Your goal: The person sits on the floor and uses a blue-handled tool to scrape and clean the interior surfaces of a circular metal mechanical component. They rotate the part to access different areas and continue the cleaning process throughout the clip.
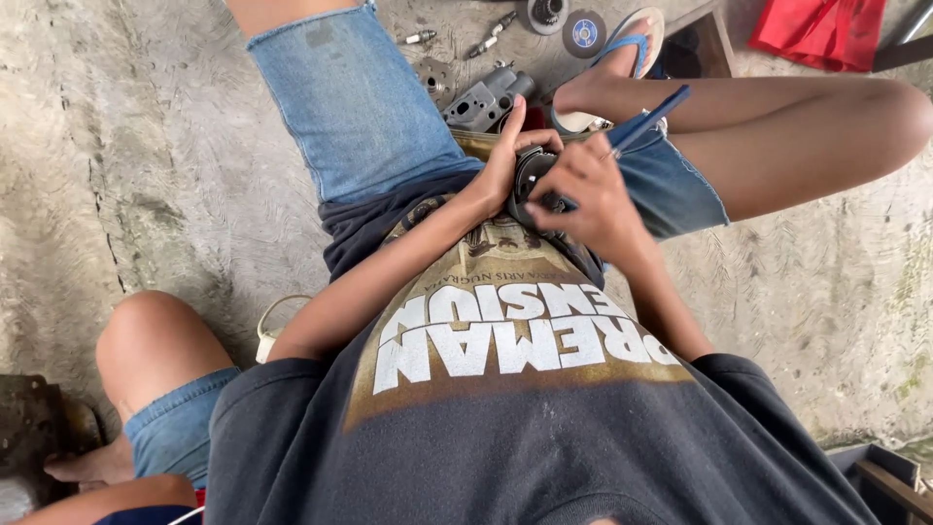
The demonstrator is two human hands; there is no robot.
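Observation:
I look straight down at my lap as I sit on a concrete floor. My left hand (507, 157) wraps around a dark round metal part (532, 173) held against my shirt. My right hand (581, 194) grips a blue-handled tool (649, 117) whose tip rests on that part. The part is mostly hidden between my two hands. A grey metal engine casting (483, 99) lies on the floor just beyond my hands.
Spark plugs (421, 38) and round metal discs (584, 32) lie on the floor at the top. A red cloth (821, 31) is at the top right. My foot wears a blue sandal (632, 44). Another person's knee (146, 340) is at the left.

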